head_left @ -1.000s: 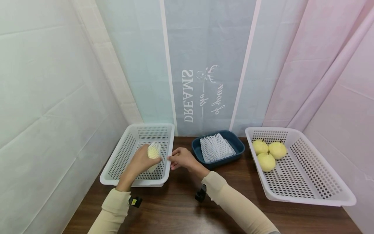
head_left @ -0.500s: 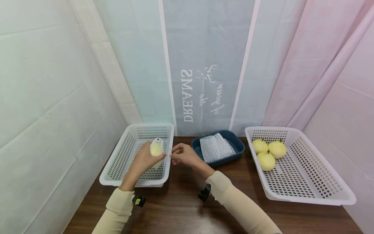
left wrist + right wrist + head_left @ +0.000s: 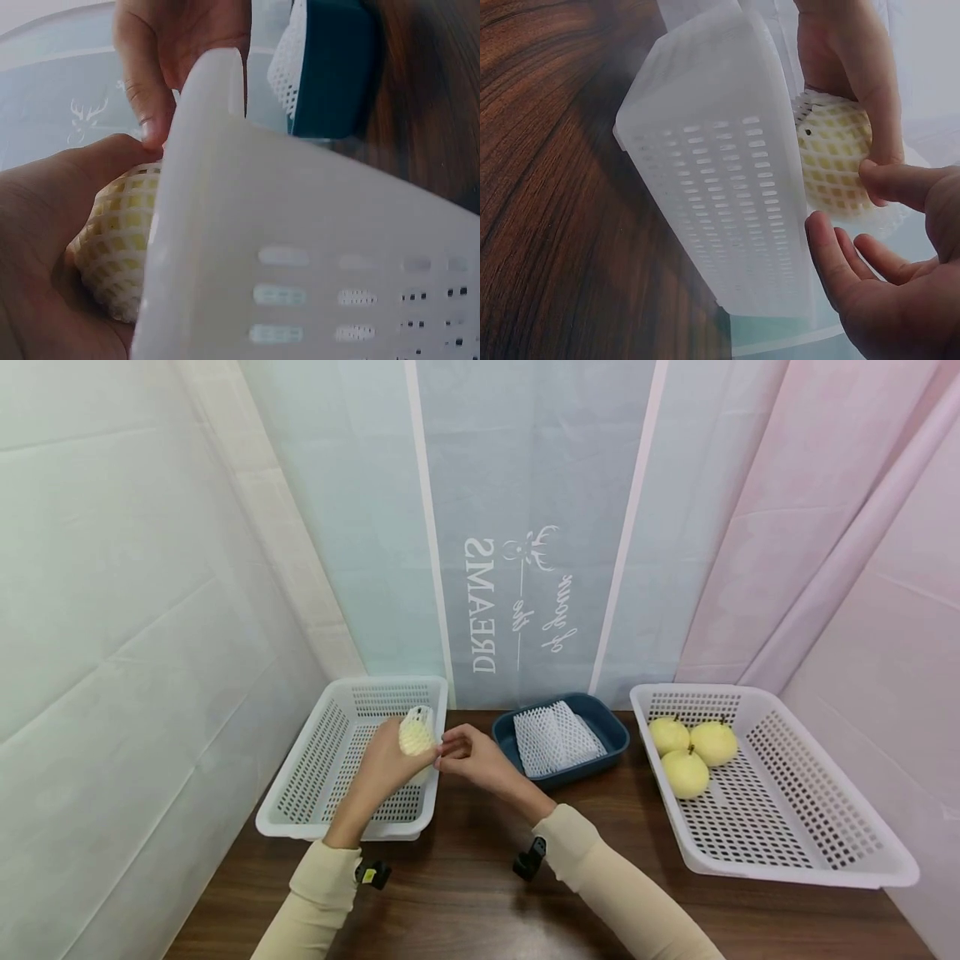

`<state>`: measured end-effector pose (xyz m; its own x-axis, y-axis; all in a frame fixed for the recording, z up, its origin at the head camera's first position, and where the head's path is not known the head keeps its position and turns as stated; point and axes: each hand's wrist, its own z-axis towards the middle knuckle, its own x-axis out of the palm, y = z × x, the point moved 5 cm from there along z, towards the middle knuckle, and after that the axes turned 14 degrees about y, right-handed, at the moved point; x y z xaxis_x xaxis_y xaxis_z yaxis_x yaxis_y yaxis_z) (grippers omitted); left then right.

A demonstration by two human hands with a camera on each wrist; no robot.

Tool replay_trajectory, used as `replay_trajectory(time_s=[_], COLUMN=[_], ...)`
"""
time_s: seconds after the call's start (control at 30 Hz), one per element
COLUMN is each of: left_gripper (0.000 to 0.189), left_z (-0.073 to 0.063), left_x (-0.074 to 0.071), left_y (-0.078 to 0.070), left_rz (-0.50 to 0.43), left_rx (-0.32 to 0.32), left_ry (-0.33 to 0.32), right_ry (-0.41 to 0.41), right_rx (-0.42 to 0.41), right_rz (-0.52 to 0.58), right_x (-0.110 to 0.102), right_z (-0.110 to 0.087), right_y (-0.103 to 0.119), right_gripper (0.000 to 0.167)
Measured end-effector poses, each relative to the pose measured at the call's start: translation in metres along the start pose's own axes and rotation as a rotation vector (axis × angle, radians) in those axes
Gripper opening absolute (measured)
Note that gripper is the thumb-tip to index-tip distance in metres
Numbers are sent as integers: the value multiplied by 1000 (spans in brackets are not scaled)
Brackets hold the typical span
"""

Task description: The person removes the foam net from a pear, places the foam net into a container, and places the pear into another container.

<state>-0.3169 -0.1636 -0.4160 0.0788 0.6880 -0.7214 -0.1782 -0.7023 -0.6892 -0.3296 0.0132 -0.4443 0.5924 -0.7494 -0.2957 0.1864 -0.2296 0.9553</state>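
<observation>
A pale yellow pear [image 3: 416,739] in a white foam net sleeve [image 3: 836,161] is held over the right side of the left white basket [image 3: 337,832]. My left hand [image 3: 386,762] grips it, thumb across the near side. My right hand [image 3: 480,762] is at the basket's right rim, palm toward the pear. In the right wrist view, the right thumb [image 3: 896,182] meets the left thumb at the net, while the other right fingers are loosely bent below, apart from the thumb. The basket wall hides part of the pear in the left wrist view.
Right of my hands, a dark blue tray [image 3: 573,776] holds folded white foam nets [image 3: 555,739]. Further right, a larger white basket [image 3: 795,878] contains 3 bare pears [image 3: 686,774]. Everything stands on a brown wooden table [image 3: 465,893] before a curtain [image 3: 540,485].
The left hand has carried the netted pear rightward and slightly up, to the basket's right rim. The right hand has shifted slightly up, and both thumbs now meet.
</observation>
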Motion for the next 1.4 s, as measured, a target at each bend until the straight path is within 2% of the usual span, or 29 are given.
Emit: replay_trajectory(time_s=[0.23,0.5,0.93,1.4], left_gripper=[59,70,75,84], left_z=[-1,-2,0,-1], left_x=[5,7,10,21], left_y=[-5,-4,-12,-17], left_rz=[-37,-83,-143,-193], left_rx=[16,-11,58,121], left_ry=[-6,-28,-37,-8], right_ry=[3,-2,-91,-95], right_rx=[-9,-23,-62,-70], right_rz=[44,29,-8,48], right_x=[2,5,0,-5], right_z=[-3,-5,-8,-19], right_y=[0,3,7,5], right_gripper=[53,57,52,52])
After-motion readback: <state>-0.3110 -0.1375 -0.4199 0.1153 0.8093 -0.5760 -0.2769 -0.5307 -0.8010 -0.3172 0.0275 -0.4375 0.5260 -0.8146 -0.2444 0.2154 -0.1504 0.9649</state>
